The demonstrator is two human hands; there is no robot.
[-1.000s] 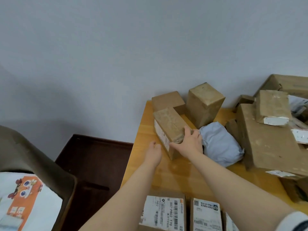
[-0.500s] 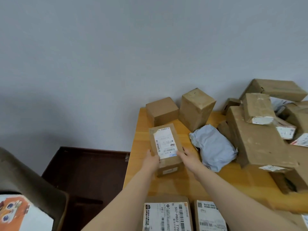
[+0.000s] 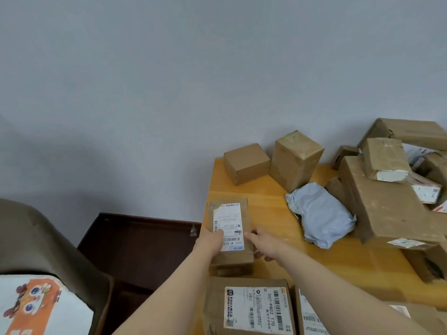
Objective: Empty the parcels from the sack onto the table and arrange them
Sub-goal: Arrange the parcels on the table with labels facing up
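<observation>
Left hand [image 3: 210, 241] and right hand [image 3: 265, 246] clamped a white-labelled brown cardboard box [image 3: 229, 213] at the orange wooden desk's [image 3: 266, 213] nine-o'clock edge; a leftward slip could drop it.

- A plain pale grey wall [image 3: 169, 81] fills the upper view, evenly lit, with a soft shadow low on the left.
- An orange-toned wooden surface [image 3: 266, 206] butts against it.
- Dark brown wood [image 3: 135, 250] lies lower, left of the surface.
</observation>
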